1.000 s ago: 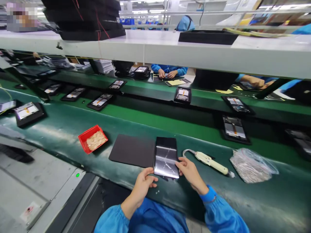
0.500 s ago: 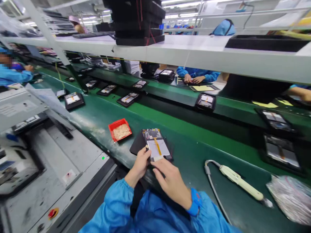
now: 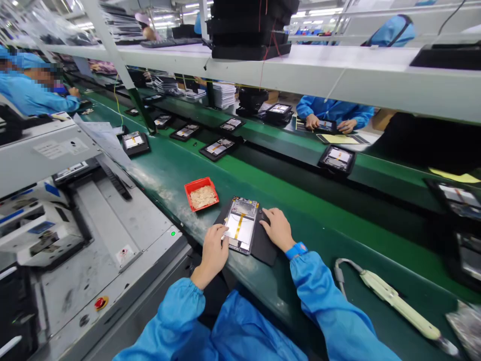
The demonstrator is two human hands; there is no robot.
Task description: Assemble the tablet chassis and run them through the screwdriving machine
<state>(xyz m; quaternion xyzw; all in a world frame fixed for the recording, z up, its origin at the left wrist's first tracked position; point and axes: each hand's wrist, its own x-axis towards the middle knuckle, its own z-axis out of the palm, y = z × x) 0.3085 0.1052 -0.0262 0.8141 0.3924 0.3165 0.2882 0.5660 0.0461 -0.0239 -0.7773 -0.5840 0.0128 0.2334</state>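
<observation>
An opened tablet (image 3: 241,225), back cover off so that its silvery plate, circuit board and an orange ribbon strip show, lies face down on a dark mat (image 3: 263,244) at the near edge of the green conveyor belt (image 3: 300,210). The left hand (image 3: 214,248) rests at the tablet's near left edge with its fingers laid against the frame, touching it rather than clamped round it. The right hand (image 3: 277,229) lies flat on the mat just beside the tablet's right edge, fingers spread and pointing toward the device; whether the fingertips press the frame itself cannot be told. The two hands sit apart, one on either side of the tablet, and both arms wear blue sleeves. Just to the left of the mat stands a small red tray (image 3: 202,193) filled with pale small parts. To the right, well apart from the hands, a cream-coloured handheld tool (image 3: 398,303) with a grey cable lies on the belt. Further along the belt more opened tablets (image 3: 220,148) rest in dark trays. Across the line, another person's hands (image 3: 330,124) in blue sleeves work under a white shelf (image 3: 338,75).
</observation>
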